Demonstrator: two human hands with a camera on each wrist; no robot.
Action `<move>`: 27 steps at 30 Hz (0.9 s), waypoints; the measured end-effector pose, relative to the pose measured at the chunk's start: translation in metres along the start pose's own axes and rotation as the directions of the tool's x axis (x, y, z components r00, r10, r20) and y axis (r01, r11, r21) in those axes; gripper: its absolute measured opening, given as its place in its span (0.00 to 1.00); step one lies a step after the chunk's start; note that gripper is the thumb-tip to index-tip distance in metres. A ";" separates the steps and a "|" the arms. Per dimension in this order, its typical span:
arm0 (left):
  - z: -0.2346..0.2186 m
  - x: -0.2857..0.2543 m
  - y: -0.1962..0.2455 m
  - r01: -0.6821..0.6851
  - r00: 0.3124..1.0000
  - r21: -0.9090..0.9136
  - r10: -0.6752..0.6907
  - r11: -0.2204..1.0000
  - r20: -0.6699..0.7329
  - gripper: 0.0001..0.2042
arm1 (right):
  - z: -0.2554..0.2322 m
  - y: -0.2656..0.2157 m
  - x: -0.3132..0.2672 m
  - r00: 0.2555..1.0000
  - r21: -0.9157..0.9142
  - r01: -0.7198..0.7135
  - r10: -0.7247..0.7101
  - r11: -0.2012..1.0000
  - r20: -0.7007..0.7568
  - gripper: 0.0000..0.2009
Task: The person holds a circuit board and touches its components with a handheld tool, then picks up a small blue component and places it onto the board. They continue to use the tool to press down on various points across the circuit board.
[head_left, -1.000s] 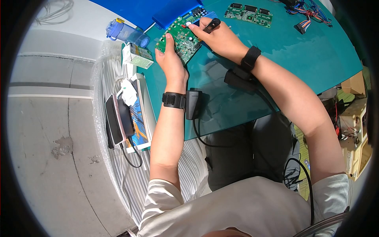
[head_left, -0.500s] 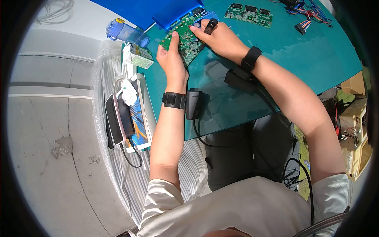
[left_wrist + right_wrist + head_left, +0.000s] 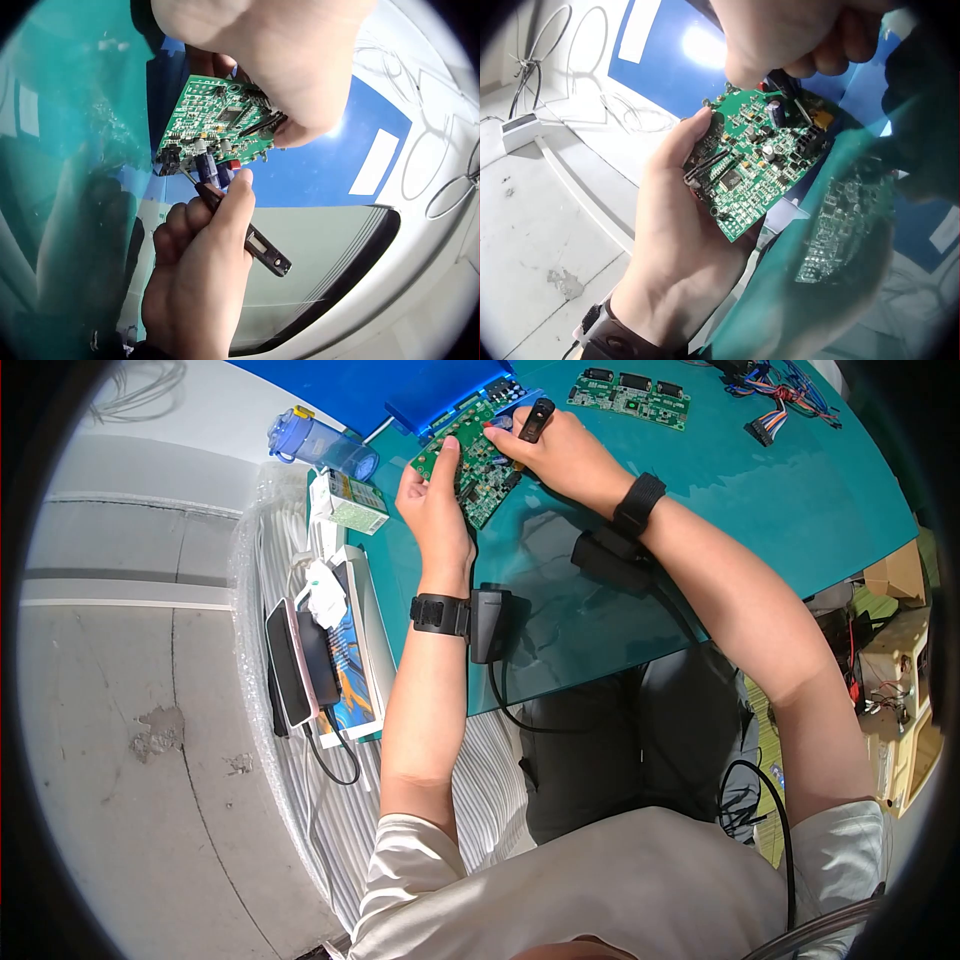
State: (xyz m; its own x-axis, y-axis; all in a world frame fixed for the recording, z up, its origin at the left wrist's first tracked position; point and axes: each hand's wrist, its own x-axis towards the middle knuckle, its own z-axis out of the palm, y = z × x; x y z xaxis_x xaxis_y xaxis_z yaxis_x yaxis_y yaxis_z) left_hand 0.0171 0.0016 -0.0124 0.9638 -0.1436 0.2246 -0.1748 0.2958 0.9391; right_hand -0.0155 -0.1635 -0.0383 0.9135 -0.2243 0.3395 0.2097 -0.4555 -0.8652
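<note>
The left hand (image 3: 436, 510) grips a green circuit board (image 3: 482, 485) along its side, thumb on the face; the right wrist view shows this hand (image 3: 682, 225) holding the board (image 3: 757, 165) tilted. The right hand (image 3: 572, 455) holds a black pen-like screwdriver (image 3: 537, 422) beside the board. In the left wrist view, the screwdriver (image 3: 259, 244) lies in the right hand (image 3: 202, 277), its metal shaft reaching the black connector (image 3: 171, 160) at the board's corner. Blue cylindrical capacitors (image 3: 208, 171) and a red part (image 3: 235, 164) are next to the thumb. Whether the tip touches is unclear.
A blue metal enclosure (image 3: 450, 395) stands behind the board. A second board (image 3: 630, 400) and a wire bundle (image 3: 775, 420) lie on the green mat (image 3: 740, 530). At the left are a water bottle (image 3: 325, 445), a small carton (image 3: 350, 502) and a phone (image 3: 290, 665).
The board has shifted slightly right and its angle has changed in the left hand. The screwdriver is tilted differently in the right hand, which stays close to the board.
</note>
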 end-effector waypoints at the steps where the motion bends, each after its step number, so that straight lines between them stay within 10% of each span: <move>1: 0.002 -0.001 0.002 0.000 1.000 0.000 0.000 1.000 0.000 0.07 | 0.002 0.004 0.001 0.997 -0.001 0.071 -0.071 0.997 -0.027 0.24; 12: 0.003 -0.002 0.001 -0.019 1.000 -0.005 0.019 1.000 0.000 0.06 | 0.006 0.012 0.004 0.987 -0.042 0.137 -0.140 0.990 -0.082 0.25; 27: -0.001 0.001 -0.003 0.046 0.998 -0.026 -0.047 0.999 -0.044 0.04 | -0.005 -0.019 -0.007 0.994 -0.044 -0.113 0.113 0.993 -0.010 0.24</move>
State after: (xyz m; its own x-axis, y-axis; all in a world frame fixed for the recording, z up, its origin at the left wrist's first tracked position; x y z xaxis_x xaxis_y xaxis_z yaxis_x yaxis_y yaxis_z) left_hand 0.0185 0.0014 -0.0155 0.9790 -0.1156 0.1682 -0.1247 0.3134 0.9414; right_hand -0.0280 -0.1577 -0.0230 0.9279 -0.2826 0.2434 0.0894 -0.4650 -0.8808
